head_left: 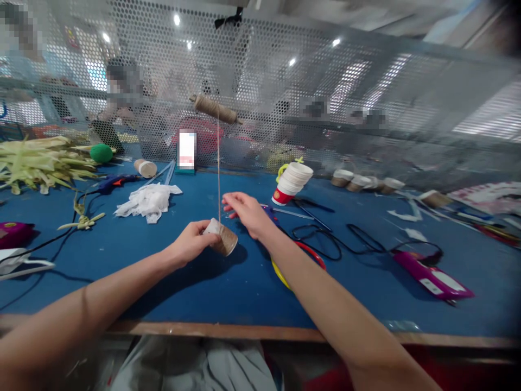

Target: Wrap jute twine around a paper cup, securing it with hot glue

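Observation:
My left hand (pixel 191 241) is closed around a small paper cup (pixel 212 226), tilted on its side above the table. Brown twine is wound around the cup's wall (pixel 228 240), leaving the white part near my fingers bare. From a spool of twine (pixel 215 109) mounted on the mesh panel, a taut strand (pixel 218 163) runs straight down to the cup. Just right of that strand is my right hand (pixel 246 213), its fingers partly stretched and apart. Nothing shows in its grasp; whether its fingertips touch the twine I cannot tell.
Crumpled white material (pixel 148 201) and a twine-wrapped cup (pixel 145 168) lie left. Stacked paper cups (pixel 292 182) stand right of centre, near scissors and a cable (pixel 350 239). Purple devices (pixel 433 276) sit on both sides. A perforated metal panel (pixel 260 70) closes off the back.

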